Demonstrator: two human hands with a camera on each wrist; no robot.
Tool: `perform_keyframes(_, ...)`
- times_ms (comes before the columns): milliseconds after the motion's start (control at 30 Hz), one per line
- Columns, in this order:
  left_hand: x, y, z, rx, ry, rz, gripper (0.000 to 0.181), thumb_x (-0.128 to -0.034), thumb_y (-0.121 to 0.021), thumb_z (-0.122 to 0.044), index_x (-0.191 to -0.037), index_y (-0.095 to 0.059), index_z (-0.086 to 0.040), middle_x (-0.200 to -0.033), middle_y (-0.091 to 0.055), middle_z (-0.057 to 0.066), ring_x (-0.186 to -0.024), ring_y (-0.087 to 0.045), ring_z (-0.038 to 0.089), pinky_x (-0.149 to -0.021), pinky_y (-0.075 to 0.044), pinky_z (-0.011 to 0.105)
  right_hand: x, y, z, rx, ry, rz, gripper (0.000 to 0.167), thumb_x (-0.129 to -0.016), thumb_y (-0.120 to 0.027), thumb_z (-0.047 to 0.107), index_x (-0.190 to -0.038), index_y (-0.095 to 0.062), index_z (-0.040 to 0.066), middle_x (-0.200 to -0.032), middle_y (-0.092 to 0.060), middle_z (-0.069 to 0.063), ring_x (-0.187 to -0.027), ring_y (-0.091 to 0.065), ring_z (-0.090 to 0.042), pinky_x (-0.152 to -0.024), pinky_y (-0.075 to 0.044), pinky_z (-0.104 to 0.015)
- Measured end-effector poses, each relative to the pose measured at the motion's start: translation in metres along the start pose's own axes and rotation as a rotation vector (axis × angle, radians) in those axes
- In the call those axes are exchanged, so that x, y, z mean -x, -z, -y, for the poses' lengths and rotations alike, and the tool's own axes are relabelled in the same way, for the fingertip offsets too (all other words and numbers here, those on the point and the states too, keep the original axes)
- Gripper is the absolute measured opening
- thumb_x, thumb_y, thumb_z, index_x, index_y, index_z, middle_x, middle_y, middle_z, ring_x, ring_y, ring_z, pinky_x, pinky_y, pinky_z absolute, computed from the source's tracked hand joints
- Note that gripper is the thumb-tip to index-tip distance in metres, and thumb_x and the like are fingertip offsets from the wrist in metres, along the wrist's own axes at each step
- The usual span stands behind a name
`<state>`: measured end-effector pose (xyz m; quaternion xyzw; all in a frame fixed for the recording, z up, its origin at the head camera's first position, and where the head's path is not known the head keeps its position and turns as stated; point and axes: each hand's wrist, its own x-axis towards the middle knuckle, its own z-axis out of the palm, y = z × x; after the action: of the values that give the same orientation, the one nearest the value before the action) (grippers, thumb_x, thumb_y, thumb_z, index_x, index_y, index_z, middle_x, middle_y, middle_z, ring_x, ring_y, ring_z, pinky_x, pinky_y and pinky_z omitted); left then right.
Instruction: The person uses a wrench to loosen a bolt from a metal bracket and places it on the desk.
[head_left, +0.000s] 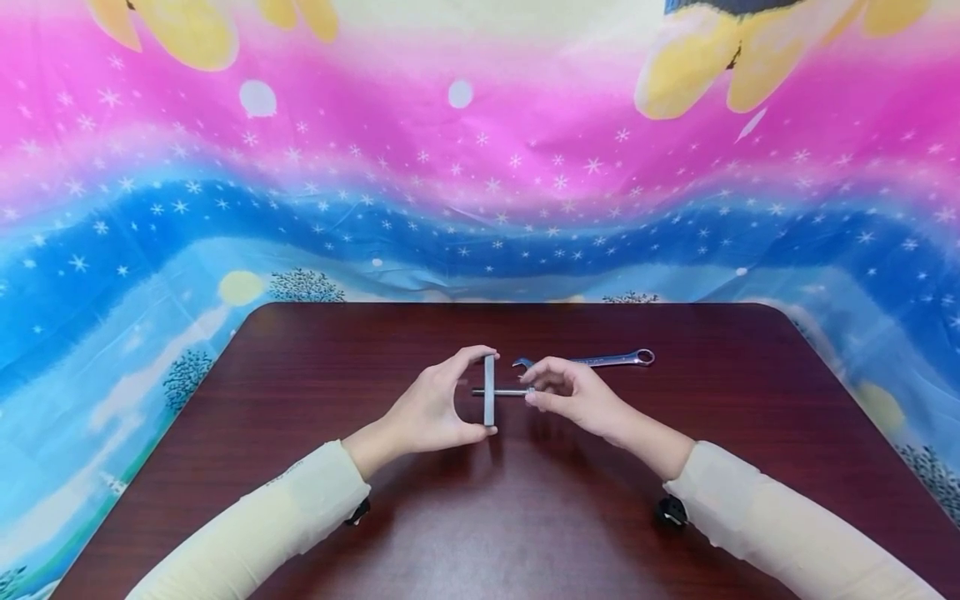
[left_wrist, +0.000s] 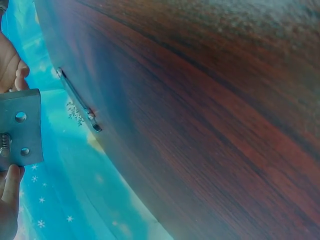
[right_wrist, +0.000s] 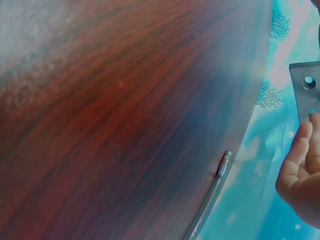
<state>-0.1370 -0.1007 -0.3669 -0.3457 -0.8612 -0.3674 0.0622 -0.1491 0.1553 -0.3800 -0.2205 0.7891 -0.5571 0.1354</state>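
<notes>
My left hand (head_left: 435, 404) holds a flat grey metal plate (head_left: 489, 408) on edge between thumb and fingers. In the left wrist view the plate (left_wrist: 31, 132) shows round holes, with a threaded bolt (left_wrist: 4, 145) standing through it. The bolt's shank (head_left: 513, 392) passes through the plate, its tip on the left side. My right hand (head_left: 588, 400) pinches the bolt's right end between thumb and fingertips. In the right wrist view the right hand (right_wrist: 305, 175) has its fingers near the plate (right_wrist: 303, 95); the bolt is hidden there.
A silver combination wrench (head_left: 611, 360) lies on the dark wood table (head_left: 337, 350), just behind my right hand. It shows near the table edge in the left wrist view and the right wrist view. A patterned pink and blue cloth (head_left: 420, 167) hangs behind the table.
</notes>
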Motion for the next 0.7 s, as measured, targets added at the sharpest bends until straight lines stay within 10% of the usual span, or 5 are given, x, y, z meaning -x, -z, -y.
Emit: perform_keyframes(700,-0.0005,-0.0004,0.0026,0.009,0.016,-0.003,0.09,-0.0665,-0.091,-0.022,-0.142,-0.041,-0.018,-0.132,-0.06,0.0,-0.109,-0.066,0.02,-0.092,-0.058,0.038,-0.0014,-0.0021,-0.0013,-0.048,-0.006,0.014,0.031,-0.095,-0.065,0.008,-0.122,-0.058,-0.005,-0.1,-0.069,-0.027,-0.086,-0.067,-0.026,-0.076,-0.057,-0.032)
